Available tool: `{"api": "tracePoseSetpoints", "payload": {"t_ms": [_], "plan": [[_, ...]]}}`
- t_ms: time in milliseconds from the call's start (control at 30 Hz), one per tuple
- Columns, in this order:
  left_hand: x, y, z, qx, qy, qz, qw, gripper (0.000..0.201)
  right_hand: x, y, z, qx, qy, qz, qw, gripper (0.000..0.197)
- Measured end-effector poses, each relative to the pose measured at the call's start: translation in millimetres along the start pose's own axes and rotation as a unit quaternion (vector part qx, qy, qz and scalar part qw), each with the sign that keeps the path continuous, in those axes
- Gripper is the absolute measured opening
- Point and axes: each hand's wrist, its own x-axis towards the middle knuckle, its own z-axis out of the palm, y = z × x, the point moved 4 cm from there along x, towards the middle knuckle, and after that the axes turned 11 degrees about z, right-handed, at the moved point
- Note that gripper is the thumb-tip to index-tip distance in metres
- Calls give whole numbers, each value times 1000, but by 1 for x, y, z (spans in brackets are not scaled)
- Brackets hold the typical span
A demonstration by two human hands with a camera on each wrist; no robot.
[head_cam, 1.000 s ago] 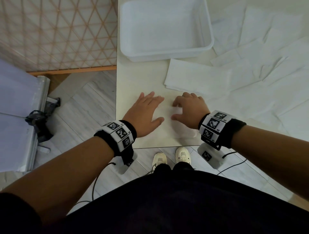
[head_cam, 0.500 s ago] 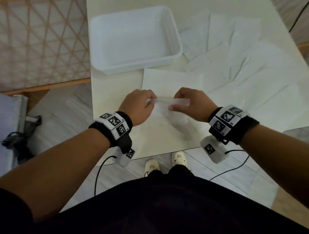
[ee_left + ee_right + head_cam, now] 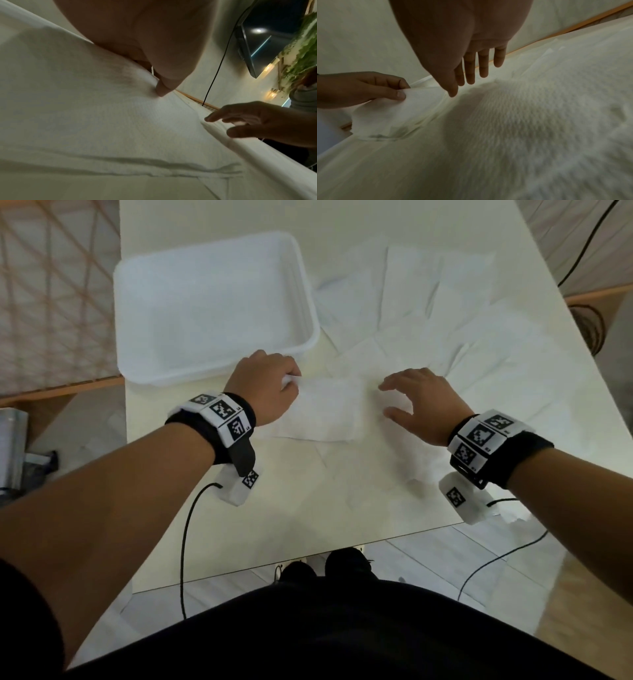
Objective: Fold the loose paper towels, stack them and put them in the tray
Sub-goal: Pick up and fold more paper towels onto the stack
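A folded white paper towel (image 3: 329,409) lies on the white table (image 3: 239,525), just in front of the white tray (image 3: 212,302). My left hand (image 3: 291,380) pinches the towel's left corner between thumb and curled fingers; the right wrist view shows this pinch (image 3: 399,93) on the lifted corner (image 3: 412,105). My right hand (image 3: 385,400) hovers at the towel's right edge with straight, spread fingers (image 3: 471,70) and holds nothing. In the left wrist view my thumb (image 3: 161,90) presses into the towel (image 3: 120,121). The tray's inside looks empty.
Several loose paper towels (image 3: 445,320) lie spread and overlapping across the right half of the table, some under my right hand. The table's near edge (image 3: 308,553) runs just below my wrists. Black cables (image 3: 185,542) hang from the wrist cameras.
Both hands pinched the folded towel and held it up half a second ago. Now it lies farther from me near the tray, and my right hand has let go and opened.
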Motion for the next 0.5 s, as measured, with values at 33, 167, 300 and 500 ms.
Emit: {"api": "tracePoseSetpoints", "payload": {"t_ms": [33,167,300,500], "plan": [[2,0,3,12,0,2,1000,20,5,1,-1,2,5,-5,1000,38],[8,5,11,71,19,25,997,20,30,-3,-7,2,11,-27,1000,34],[11,2,16,90,15,16,996,26,50,-10,-8,-21,-7,-62,998,39],[8,-1,31,151,-66,-30,986,54,60,-11,-4,-62,-20,-75,995,48]]}}
